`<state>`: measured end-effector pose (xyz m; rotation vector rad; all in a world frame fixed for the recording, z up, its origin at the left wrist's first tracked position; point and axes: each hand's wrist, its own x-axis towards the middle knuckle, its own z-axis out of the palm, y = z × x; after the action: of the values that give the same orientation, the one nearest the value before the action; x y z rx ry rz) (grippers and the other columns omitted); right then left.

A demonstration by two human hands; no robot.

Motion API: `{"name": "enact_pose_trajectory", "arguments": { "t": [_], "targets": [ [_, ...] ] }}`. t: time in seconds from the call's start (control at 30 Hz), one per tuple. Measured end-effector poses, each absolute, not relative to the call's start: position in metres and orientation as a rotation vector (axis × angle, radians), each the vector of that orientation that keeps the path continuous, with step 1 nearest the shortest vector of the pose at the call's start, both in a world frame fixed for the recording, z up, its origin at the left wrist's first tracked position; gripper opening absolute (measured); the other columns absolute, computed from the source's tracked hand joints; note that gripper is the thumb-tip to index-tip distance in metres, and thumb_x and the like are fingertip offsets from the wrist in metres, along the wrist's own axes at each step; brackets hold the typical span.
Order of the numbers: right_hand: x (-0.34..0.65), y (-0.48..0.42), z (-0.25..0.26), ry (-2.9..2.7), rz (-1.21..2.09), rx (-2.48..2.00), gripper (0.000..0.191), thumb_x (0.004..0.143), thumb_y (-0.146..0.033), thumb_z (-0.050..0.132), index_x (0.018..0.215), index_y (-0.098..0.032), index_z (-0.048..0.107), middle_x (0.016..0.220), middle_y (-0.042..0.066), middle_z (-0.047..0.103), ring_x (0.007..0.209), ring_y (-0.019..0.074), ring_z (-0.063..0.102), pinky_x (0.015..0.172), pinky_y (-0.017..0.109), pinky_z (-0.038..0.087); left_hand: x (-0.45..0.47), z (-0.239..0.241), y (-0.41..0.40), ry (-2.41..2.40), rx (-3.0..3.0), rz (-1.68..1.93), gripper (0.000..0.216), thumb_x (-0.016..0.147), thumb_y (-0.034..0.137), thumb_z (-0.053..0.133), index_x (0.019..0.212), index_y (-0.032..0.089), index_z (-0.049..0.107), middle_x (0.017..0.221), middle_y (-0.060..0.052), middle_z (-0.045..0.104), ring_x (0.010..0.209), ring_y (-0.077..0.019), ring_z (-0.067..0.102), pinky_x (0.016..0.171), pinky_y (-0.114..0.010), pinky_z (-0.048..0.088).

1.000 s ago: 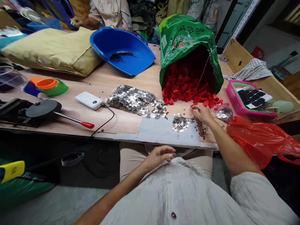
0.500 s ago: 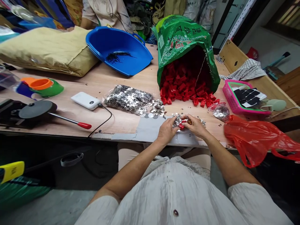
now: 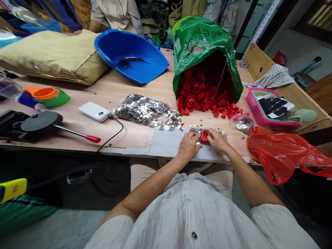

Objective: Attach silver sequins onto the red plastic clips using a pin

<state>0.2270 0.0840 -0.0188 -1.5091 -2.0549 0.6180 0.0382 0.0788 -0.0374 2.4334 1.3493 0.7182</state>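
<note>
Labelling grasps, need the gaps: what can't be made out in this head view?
All head view.
1. red piece in right hand: fingers cover it; shape and left hand grip unclear.
2. silver bits under the hands: too small to tell form.
3. green sack: dark interior hides how deep its red pieces go.
4. pink basket: contents too small to identify.
5. person opposite: cut off by top edge.

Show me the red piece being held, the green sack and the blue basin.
red piece [image 3: 204, 136], head view, middle of its visible part.
green sack [image 3: 204, 38], head view, printed top side.
blue basin [image 3: 114, 46], head view, bare inner wall.
</note>
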Motion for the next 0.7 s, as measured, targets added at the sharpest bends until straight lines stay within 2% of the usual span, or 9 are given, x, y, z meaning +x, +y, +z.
{"name": "enact_pose_trajectory", "arguments": {
  "t": [0.13, 0.27, 0.37, 0.53, 0.63, 0.7],
  "targets": [
    [0.225, 0.082, -0.023, -2.097, 0.623, -1.488, 0.038, 0.076, -0.006, 0.043, 0.105, -0.020, 0.062, 0.107, 0.007, 0.065, 0.100, 0.0216, 0.059, 0.090, 0.035, 0.044, 0.044, -0.037, 0.077, 1.350, 2.501, 0.734, 0.043, 0.076, 0.034, 0.076, 0.115, 0.019, 0.064, 0.112, -0.010, 0.061, 0.100, -0.0270, 0.052, 0.087, -0.041, 0.047],
    [0.220, 0.077, -0.026, -1.992, 0.512, -1.523, 0.030, 0.078, -0.007, 0.041, 0.097, -0.020, 0.062, 0.101, 0.008, 0.065, 0.096, 0.0216, 0.059, 0.088, 0.034, 0.045, 0.048, -0.037, 0.076, 1.316, 2.518, 0.793, 0.034, 0.081, 0.031, 0.071, 0.113, 0.020, 0.066, 0.108, -0.011, 0.063, 0.098, -0.0270, 0.054, 0.085, -0.042, 0.048],
    [0.211, 0.069, -0.027, -1.821, 0.456, -1.525, 0.028, 0.082, -0.011, 0.042, 0.098, -0.020, 0.062, 0.100, 0.008, 0.067, 0.095, 0.0219, 0.060, 0.087, 0.034, 0.045, 0.044, -0.037, 0.076, 1.260, 2.511, 0.919, 0.037, 0.083, 0.026, 0.067, 0.120, 0.021, 0.064, 0.112, -0.012, 0.065, 0.101, -0.0273, 0.056, 0.088, -0.043, 0.048],
    [0.187, 0.052, -0.026, -1.665, 0.647, -1.501, 0.022, 0.086, -0.020, 0.048, 0.101, -0.021, 0.065, 0.089, 0.003, 0.070, 0.079, 0.0187, 0.062, 0.075, 0.029, 0.047, 0.022, -0.033, 0.076, 0.982, 2.453, 1.177, 0.042, 0.086, 0.012, 0.056, 0.127, 0.022, 0.058, 0.124, -0.011, 0.065, 0.113, -0.0252, 0.058, 0.098, -0.044, 0.046],
    [0.181, 0.045, -0.023, -1.642, 0.808, -1.424, 0.021, 0.087, -0.027, 0.054, 0.105, -0.022, 0.065, 0.093, 0.002, 0.071, 0.079, 0.0171, 0.064, 0.072, 0.028, 0.048, 0.010, -0.030, 0.071, 0.836, 2.244, 1.158, 0.033, 0.087, 0.014, 0.056, 0.120, 0.021, 0.059, 0.124, -0.010, 0.066, 0.117, -0.0240, 0.059, 0.101, -0.044, 0.046],
    [0.190, 0.045, -0.019, -1.645, 0.890, -1.409, 0.024, 0.088, -0.033, 0.056, 0.108, -0.023, 0.064, 0.100, 0.002, 0.072, 0.079, 0.0164, 0.064, 0.071, 0.027, 0.049, 0.002, -0.029, 0.064, 0.855, 1.945, 1.127, 0.027, 0.086, 0.020, 0.062, 0.113, 0.021, 0.059, 0.121, -0.010, 0.067, 0.112, -0.0226, 0.063, 0.097, -0.042, 0.049]
  ]
}}
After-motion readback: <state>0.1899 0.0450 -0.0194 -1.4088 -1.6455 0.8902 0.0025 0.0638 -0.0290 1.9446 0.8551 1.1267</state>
